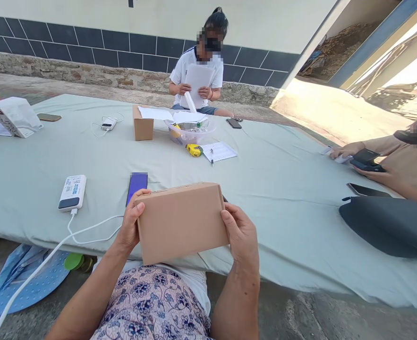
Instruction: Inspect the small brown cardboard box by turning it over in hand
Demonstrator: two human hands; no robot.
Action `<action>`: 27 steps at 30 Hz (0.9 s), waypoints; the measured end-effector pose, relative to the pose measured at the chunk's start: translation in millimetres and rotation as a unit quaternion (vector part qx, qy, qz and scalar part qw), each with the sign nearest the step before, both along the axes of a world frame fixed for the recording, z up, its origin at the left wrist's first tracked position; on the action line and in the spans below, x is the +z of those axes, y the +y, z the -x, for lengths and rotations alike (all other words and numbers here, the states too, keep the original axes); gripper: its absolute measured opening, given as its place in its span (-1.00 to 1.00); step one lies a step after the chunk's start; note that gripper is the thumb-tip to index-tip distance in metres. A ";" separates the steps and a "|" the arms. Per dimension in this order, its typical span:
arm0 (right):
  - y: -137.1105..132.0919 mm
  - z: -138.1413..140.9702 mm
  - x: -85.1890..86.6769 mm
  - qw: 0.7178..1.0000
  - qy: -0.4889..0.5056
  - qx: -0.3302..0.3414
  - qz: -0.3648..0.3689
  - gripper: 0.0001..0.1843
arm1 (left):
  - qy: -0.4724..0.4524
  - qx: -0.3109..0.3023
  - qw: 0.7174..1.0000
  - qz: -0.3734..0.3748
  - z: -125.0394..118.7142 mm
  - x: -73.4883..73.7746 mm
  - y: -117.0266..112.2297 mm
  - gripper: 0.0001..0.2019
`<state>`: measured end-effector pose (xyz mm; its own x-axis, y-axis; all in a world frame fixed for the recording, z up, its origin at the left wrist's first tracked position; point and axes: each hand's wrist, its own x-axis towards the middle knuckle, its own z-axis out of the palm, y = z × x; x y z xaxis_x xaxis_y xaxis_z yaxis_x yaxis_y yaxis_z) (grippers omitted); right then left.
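Observation:
I hold a plain brown cardboard box (pixel 182 222) in front of me, just above the near edge of the sheet-covered table (pixel 265 189). My left hand (pixel 132 224) grips its left end, with the thumb on the top face. My right hand (pixel 242 236) is wrapped around its right end. The box is closed and tilted slightly toward me. A purple-screened phone (pixel 136 185) lies on the sheet just behind the box.
A white power bank (pixel 72 192) with a white cable lies to the left. Farther back are a second cardboard box (pixel 142 123), a clear bowl (pixel 190 131), a yellow tape measure (pixel 194 150) and a notepad (pixel 218 151). A person sits opposite holding paper; another person's hands hold a phone (pixel 366 159) at right.

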<state>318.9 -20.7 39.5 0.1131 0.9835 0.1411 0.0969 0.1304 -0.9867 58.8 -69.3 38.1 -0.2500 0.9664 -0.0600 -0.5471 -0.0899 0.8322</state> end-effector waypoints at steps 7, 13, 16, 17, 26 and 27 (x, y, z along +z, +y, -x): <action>6.3 -0.8 -7.4 0.999 0.001 0.011 -0.032 -0.56 | -0.037 0.052 0.998 0.028 -1.3 -2.3 3.0 -0.38; 8.0 -4.7 -16.1 0.998 0.000 -0.037 -0.047 -0.48 | -0.038 0.035 0.999 0.008 -7.1 1.0 6.5 -0.51; 8.8 -5.9 -20.6 0.998 0.002 -0.024 -0.058 -0.46 | -0.048 0.032 0.998 0.010 -7.9 2.4 6.9 -0.53; 8.8 -6.2 -22.1 0.998 0.010 -0.010 -0.063 -0.47 | -0.057 0.033 0.998 0.017 -8.2 2.8 6.8 -0.53; 8.1 -3.6 -22.1 0.990 0.083 -0.067 -0.098 -0.51 | -0.024 0.017 0.999 0.019 -17.5 5.4 1.4 -0.42; 8.3 -3.2 -21.0 0.987 0.097 -0.081 -0.099 -0.51 | -0.004 0.013 1.000 0.014 -17.6 5.9 0.3 -0.39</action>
